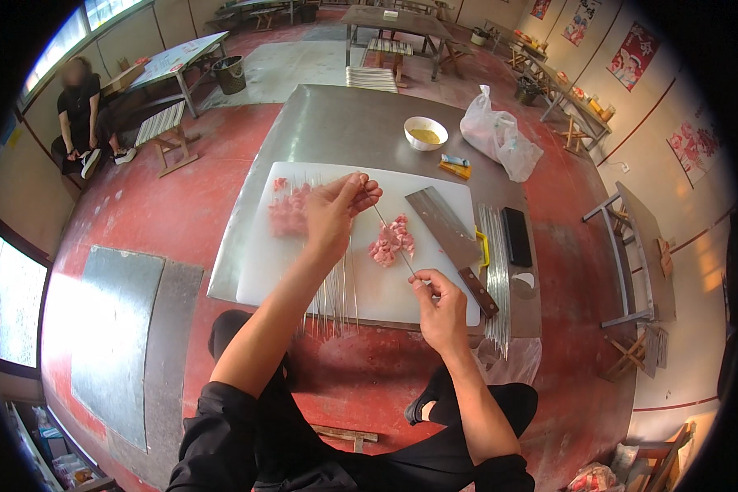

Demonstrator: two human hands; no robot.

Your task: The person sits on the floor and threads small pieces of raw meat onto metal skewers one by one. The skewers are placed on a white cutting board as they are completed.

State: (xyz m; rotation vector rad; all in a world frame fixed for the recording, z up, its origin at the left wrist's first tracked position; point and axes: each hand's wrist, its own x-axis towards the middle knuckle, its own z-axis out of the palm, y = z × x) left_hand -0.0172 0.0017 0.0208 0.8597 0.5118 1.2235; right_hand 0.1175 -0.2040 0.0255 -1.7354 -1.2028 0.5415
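Note:
A thin metal skewer slants between my two hands over a white cutting board. My left hand pinches its upper end, and my right hand grips its lower end. Small chunks of raw pink meat lie around the middle of the skewer; whether it pierces any of them is unclear. Left of these, partly behind my left hand, lies a row of loaded meat skewers, their bare metal ends reaching past the board's near edge.
A cleaver lies on the board's right side, by a yellow handle. Beside the board are bare skewers and a black phone. Farther back stand a white bowl and a plastic bag. A person sits far left.

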